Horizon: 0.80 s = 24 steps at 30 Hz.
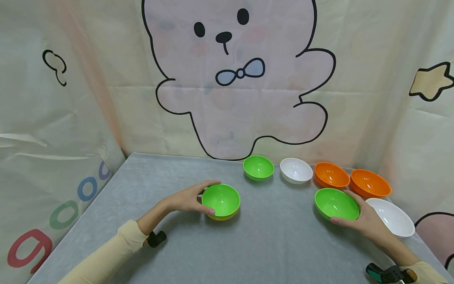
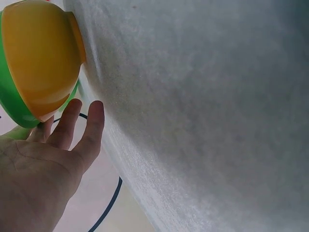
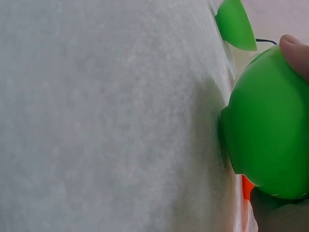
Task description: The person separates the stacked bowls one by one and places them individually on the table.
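Observation:
At the middle of the table, a green bowl [image 1: 221, 199] is nested in a yellow bowl [image 2: 41, 55], whose edge just shows below it in the head view. My left hand [image 1: 193, 199] holds the green bowl from its left side, thumb at the near rim and index finger at the far rim. The other fingers [image 2: 90, 135] extend beside the yellow bowl in the left wrist view. On the right, my right hand [image 1: 367, 219] grips another green bowl [image 1: 335, 203] by its sides, thumb on the near wall. That bowl sits close over the table.
Along the table's back edge stand a green bowl [image 1: 258, 167], a white bowl [image 1: 296, 170] and two orange bowls, one [image 1: 331, 175] left of the other [image 1: 370, 183]. A white bowl [image 1: 391, 217] lies just beyond my right hand. Printed curtains surround the grey-covered table [image 1: 269, 248].

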Available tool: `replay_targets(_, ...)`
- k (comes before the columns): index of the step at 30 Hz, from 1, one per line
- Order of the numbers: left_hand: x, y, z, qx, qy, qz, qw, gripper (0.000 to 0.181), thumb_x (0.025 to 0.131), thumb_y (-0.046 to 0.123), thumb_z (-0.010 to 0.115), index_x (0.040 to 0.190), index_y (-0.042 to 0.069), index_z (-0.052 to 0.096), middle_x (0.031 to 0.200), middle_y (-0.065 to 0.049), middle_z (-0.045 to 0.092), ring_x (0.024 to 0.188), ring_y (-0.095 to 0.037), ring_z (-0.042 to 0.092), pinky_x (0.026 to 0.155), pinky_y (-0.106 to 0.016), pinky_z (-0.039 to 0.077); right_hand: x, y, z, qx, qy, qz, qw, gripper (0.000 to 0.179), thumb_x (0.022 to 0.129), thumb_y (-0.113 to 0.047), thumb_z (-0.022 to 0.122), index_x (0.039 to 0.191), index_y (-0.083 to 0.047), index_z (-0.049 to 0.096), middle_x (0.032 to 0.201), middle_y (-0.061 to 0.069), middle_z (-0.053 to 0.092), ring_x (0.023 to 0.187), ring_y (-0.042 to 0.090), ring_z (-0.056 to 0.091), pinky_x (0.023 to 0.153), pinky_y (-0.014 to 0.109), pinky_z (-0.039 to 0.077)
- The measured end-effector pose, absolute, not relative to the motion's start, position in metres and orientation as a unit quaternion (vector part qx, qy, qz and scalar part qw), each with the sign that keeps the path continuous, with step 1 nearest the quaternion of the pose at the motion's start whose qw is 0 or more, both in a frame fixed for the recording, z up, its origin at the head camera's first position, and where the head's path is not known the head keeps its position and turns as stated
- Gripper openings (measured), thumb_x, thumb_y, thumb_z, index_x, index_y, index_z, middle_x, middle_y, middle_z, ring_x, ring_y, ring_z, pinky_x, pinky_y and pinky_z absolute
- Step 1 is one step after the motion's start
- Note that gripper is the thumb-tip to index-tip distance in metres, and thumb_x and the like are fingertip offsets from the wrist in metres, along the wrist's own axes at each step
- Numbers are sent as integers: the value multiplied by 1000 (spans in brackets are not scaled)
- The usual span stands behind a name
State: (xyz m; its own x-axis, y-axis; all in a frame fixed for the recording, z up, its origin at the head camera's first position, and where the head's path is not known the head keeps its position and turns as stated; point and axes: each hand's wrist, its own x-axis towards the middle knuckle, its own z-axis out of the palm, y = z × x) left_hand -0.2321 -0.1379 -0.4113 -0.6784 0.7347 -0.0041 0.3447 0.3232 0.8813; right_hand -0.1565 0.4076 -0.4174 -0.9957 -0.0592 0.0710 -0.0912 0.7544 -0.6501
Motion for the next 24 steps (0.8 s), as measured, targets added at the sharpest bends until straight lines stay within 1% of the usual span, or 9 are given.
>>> replay_targets(5, -232, -137, -411, 342, 787, 469, 207, 89, 88, 28, 82, 159, 14, 31, 156, -7, 37, 138, -34, 41, 104, -43, 44, -158, 410, -419, 37, -935, 352, 13, 103, 86, -29, 84, 157, 6, 19, 147, 33, 36, 116, 43, 43, 80, 34, 45)
replay_targets(12, -232, -138, -412, 343, 789, 468, 204, 89, 88, 28, 82, 159, 12, 30, 156, -8, 36, 138, -35, 40, 104, -45, 44, -159, 412, -419, 40, -933, 358, 6, 105, 85, -28, 84, 158, 7, 16, 154, 35, 28, 119, 45, 40, 84, 43, 42)
replay_targets(16, -232, -139, -411, 341, 790, 466, 206, 90, 88, 29, 82, 159, 13, 30, 156, -8, 36, 139, -35, 40, 104, -45, 44, -159, 413, -419, 41, -931, 363, -1, 107, 86, -28, 84, 159, 5, 13, 154, 36, 26, 121, 47, 39, 86, 51, 42)
replay_targets(20, -232, -139, -412, 338, 793, 463, 207, 91, 87, 31, 82, 159, 13, 29, 156, -6, 36, 139, -33, 40, 104, -44, 44, -158, 413, -419, 46, -928, 370, -9, 107, 87, -27, 82, 160, 4, 10, 156, 35, 23, 122, 47, 38, 88, 55, 41)
replay_targets(24, -233, -139, -413, 339, 795, 460, 203, 93, 87, 32, 83, 160, 10, 29, 156, -7, 36, 138, -35, 41, 104, -45, 45, -157, 413, -416, 53, -930, 364, -11, 104, 89, -27, 80, 160, 3, 10, 154, 35, 25, 121, 47, 38, 87, 56, 41)
